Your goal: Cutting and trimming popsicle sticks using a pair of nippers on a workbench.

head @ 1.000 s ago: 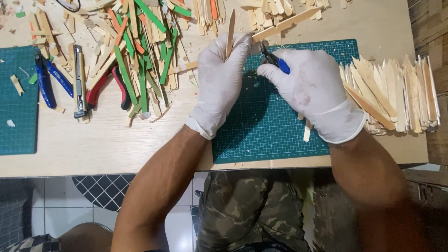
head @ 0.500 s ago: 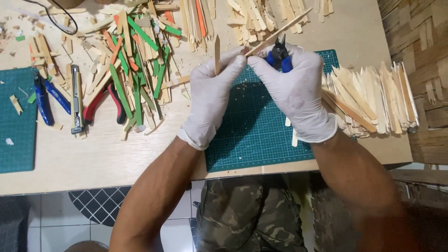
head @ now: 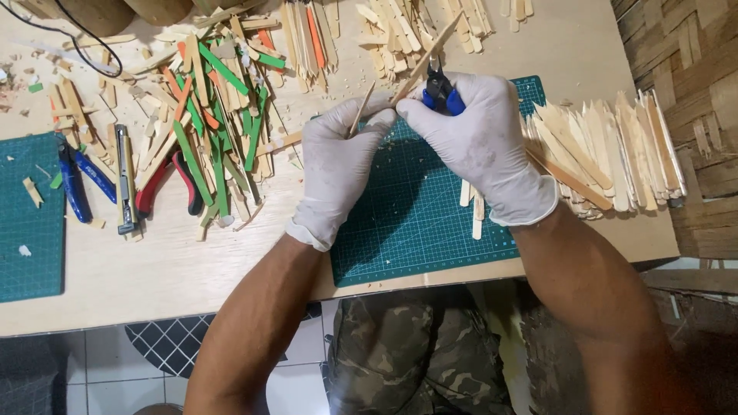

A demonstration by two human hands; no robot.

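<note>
Tabletop (head: 192, 277) of pale wood fills most of the view, littered with craft sticks and tools. On its near middle lies a green cutting mat (head: 415, 223) with a printed grid, and a second green mat (head: 27, 230) sits at the far left edge. To the right of the middle mat rests a fanned pile of plain sticks (head: 607, 150), their ends cut to points. Left of centre is a loose heap of coloured sticks (head: 207, 115), green, orange and bare wood mixed together.

Both hands wear white gloves and meet above the far edge of the middle mat. The left hand (head: 334, 173) is closed, pinching a short pointed stick (head: 361, 110) between thumb and fingertips so that it tilts up and away. The right hand (head: 480, 146) is closed around blue-handled cutters (head: 440, 91), whose handles poke out above the knuckles; a longer stick (head: 430, 54) slants up from between the two hands, touching the fingertips of both.

On the left of the tabletop lie red-handled pliers (head: 165, 180), blue-handled pliers (head: 77, 180) and a metal utility knife (head: 124, 180), side by side. A few short stick offcuts (head: 475, 211) lie on the mat just below the right wrist.
</note>
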